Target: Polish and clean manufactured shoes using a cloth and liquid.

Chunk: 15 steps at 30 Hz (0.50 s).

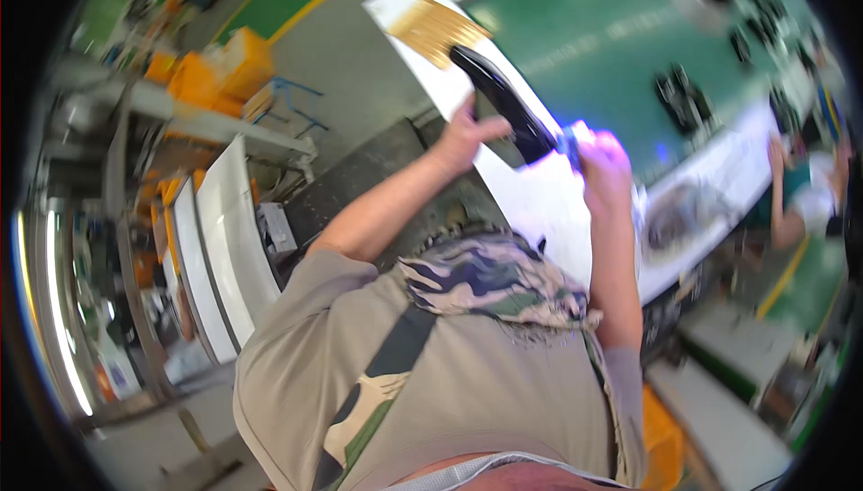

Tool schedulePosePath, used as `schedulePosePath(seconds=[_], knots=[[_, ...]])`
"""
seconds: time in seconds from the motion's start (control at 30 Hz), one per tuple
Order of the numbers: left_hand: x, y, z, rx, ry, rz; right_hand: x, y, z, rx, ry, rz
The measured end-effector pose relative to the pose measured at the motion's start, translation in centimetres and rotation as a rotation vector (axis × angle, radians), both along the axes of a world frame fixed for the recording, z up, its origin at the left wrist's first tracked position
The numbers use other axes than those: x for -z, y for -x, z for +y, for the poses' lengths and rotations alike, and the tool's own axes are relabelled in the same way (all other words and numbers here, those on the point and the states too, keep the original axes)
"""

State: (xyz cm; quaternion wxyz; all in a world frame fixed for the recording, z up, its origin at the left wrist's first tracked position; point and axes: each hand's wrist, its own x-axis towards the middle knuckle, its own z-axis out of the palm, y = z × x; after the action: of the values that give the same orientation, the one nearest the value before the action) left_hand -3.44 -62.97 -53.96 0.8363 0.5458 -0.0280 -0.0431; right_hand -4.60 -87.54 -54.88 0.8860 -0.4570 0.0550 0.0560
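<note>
The left hand (467, 136), in the upper middle of the frame, is wrapped around the lower end of a long glossy black part (503, 100), fingers curled behind it and thumb across the front, so the piece is braced and angled toward the upper left. The right hand (602, 167) is closed around a small tool with a violet-blue glow (575, 136), its lit tip right at the near end of the black part, seemingly so the light falls on that end; blur hides whether they touch. Both are held above the white edge of the bench (539, 212), whose green top fills the upper right. A tan ribbed pad (436, 31) lies just beyond the part's far tip.
</note>
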Motion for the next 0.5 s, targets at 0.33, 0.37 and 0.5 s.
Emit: schedulePosePath(seconds=[0.33,0.37,0.5], knots=[[-18.1,1.8,19.4,-0.406,-0.230,-0.365,3.6,-1.2,5.2,-0.191,-0.090,0.267],[-20.9,2.3,22.0,-0.483,-0.268,-0.456,4.3,-1.3,5.9,-0.188,-0.075,0.312],[-30.4,5.0,37.5,-0.990,-0.655,-0.527,5.8,-2.4,9.2,-0.316,-0.125,0.355]])
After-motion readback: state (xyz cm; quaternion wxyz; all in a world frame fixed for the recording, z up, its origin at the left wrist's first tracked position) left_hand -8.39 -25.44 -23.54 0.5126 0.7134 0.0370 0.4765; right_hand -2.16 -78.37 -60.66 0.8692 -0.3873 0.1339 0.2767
